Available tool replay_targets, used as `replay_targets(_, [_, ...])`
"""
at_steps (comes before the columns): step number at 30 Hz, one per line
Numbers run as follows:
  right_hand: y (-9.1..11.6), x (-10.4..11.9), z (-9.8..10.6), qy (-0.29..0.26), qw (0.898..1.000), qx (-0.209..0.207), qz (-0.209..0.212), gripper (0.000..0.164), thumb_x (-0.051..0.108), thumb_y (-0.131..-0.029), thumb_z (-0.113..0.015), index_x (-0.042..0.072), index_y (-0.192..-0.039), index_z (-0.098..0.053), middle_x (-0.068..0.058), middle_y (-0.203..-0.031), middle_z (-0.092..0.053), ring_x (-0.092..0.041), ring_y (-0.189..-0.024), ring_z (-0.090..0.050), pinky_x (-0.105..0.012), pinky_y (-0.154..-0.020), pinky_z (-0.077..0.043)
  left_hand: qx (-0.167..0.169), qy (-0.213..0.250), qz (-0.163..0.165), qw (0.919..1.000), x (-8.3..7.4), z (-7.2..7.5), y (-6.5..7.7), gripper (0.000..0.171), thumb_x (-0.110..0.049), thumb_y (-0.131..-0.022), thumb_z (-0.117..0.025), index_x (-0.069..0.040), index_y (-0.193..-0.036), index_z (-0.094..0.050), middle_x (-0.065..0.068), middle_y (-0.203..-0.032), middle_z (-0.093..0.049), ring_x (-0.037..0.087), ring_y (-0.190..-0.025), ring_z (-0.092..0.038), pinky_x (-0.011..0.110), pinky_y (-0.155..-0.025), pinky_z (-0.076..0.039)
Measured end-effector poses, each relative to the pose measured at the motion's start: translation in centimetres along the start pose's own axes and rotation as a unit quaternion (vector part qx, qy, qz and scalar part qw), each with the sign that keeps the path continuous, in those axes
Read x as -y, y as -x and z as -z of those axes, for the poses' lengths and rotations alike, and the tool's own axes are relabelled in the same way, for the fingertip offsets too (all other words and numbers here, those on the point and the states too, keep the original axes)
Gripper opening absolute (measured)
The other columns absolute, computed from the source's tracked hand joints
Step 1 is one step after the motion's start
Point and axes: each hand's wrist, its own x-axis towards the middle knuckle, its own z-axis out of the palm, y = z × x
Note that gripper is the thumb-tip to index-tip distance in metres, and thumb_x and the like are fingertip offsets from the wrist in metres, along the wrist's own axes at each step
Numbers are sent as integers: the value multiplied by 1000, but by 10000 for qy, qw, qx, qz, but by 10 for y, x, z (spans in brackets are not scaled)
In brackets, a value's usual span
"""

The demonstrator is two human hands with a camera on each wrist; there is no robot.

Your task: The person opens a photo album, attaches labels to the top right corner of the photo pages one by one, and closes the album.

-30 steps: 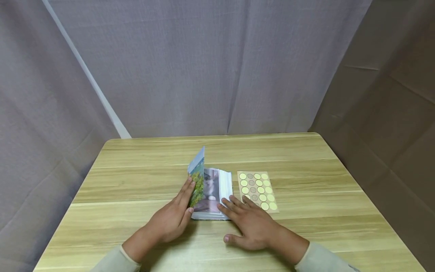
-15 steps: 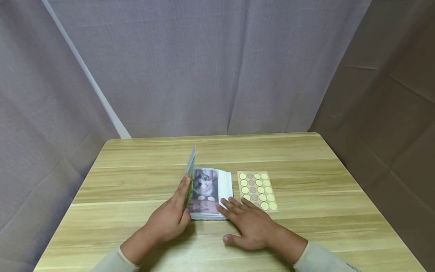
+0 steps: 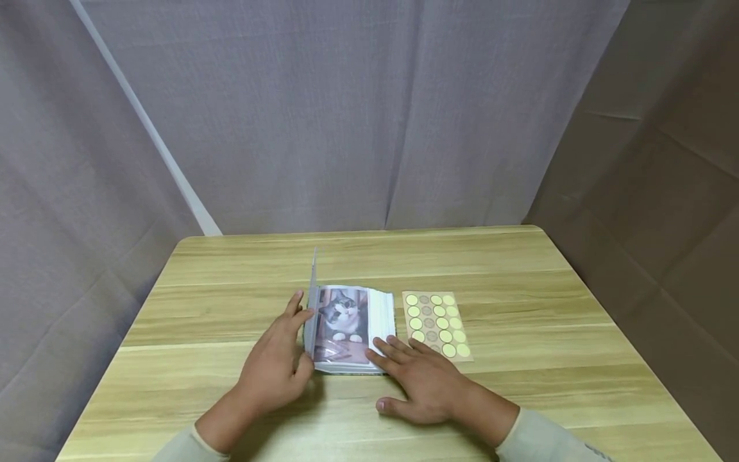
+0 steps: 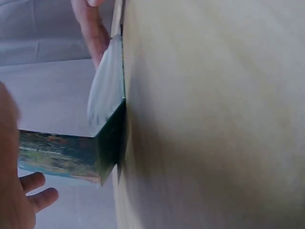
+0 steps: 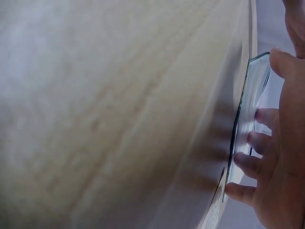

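A thick photo album [image 3: 381, 321] lies opened on the table, a cat picture showing on its page [image 3: 340, 327]. Its front cover [image 4: 57, 155] stands nearly upright on the left, with a dark, painted-looking outer side. My left hand [image 3: 271, 359] is at the cover's outer side, fingers spread and thumb beside the album's lower left corner. In the left wrist view, two fingertips extend close beside the cover. My right hand [image 3: 427, 385] lies flat with its fingertips on the album's right part, where the page edges show white; its thumb points left over the table.
A sheet of round yellow stickers [image 3: 444, 321] lies just right of the album, partly under the right hand's fingers. The wooden table [image 3: 231, 289] ends at a grey curtain [image 3: 300, 115] behind, with cloth also on both sides.
The left hand has moved left as the cover swung leftward, from leaning over the page to nearly upright, uncovering the cat picture. The right hand has stayed nearly still.
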Motion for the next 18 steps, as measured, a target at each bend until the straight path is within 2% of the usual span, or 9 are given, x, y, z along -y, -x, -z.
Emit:
replay_targets(5, [-1,0,0,10,10000,48,-42,80,70,-100,-40,25,-164,-25,-2,-168,-24,-28,-152,-25,-57,-118,-26,-732,80,355,9967,2,9,-3,47,-16,-84,-59,0,-128,-55,18,-140,-55,37,-124,-56,54,-95,-49])
replay_targets(10, [-1,0,-1,2,10000,36,-42,80,70,-99,-40,25,-164,-26,-2,-168,-24,-27,-152,-26,-57,-118,-26,-1305,-168,924,9870,8,17,-4,26,-9,-83,-62,-1,-108,-61,17,-116,-63,33,-100,-63,49,-78,-52])
replay_targets(14, [-1,-1,-1,8,10000,24,-36,80,70,-99,-40,25,-164,-27,-2,-168,-25,-27,-152,-26,-57,-118,-26,-1276,-508,1640,9768,14,23,1,17,-8,-81,-65,-5,-98,-63,15,-108,-64,31,-86,-64,47,-64,-51])
replay_targets(18, [-1,-1,0,20,10000,23,-38,80,70,-99,-41,25,-164,-27,-2,-168,-25,-27,-152,-27,-58,-118,-25,-967,-956,2177,9665,19,29,6,16,-14,-83,-68,-6,-97,-68,17,-104,-66,38,-85,-65,51,-62,-50])
